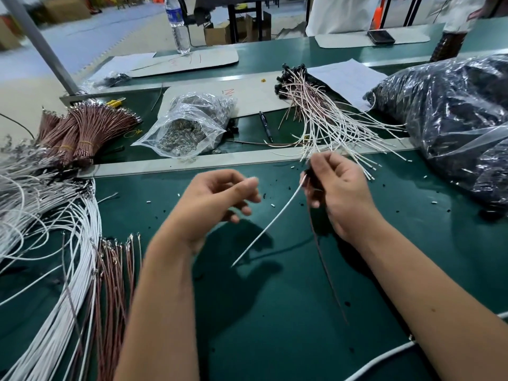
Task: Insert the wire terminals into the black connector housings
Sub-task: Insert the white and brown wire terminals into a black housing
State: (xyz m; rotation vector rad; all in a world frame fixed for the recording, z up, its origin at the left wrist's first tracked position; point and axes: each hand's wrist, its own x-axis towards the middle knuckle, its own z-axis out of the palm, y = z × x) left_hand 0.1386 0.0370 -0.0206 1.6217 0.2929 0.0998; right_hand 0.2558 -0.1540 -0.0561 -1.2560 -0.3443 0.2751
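My right hand [339, 193] grips a small black connector housing [312, 174], mostly hidden by the fingers. A white wire [270, 224] and a brown wire [327, 273] hang down from it over the green mat. My left hand [217, 204] hovers to the left of it with fingers loosely curled and nothing visible between them. Loose white wires [55, 243] and brown wires [115, 270] with metal terminals lie at my left. A pile of finished wire pairs with black housings [316, 114] lies beyond my right hand.
A clear bag of metal parts [189, 127] and a black pen [265, 125] lie past the metal rail [192, 162]. Bundled brown wires [82, 130] sit at the far left. A large plastic bag of black housings [453, 119] fills the right side. A water bottle [177, 23] stands at the back.
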